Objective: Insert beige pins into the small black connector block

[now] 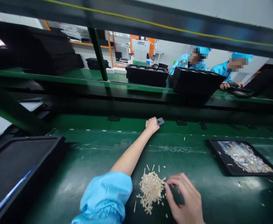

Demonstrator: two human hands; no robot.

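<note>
A green workbench (99, 174) fills the lower view, with a darker green conveyor strip (131, 126) running across its far edge. At the near left sits a large black tray (22, 168), a blue strip lying along its inner edge; otherwise its floor looks bare. On the raised shelf beyond stand two black bins (147, 74), their contents not clear from here, and two people in blue caps and coats sit behind them. A smaller black tray (220, 161) at the right holds a clear bag of pale, thin pieces. The left hand (152, 125), arm stretched out from a blue sleeve (106, 196), is closed on a small dark grey part (160, 121) at the conveyor's near edge; the part lies flat, its long axis running left to right and tilted slightly. The right hand (185, 199) rests half curled, thumb and forefinger pinching at the edge of a heap of pale strips (151, 189), which point every way. No writing is legible anywhere.
</note>
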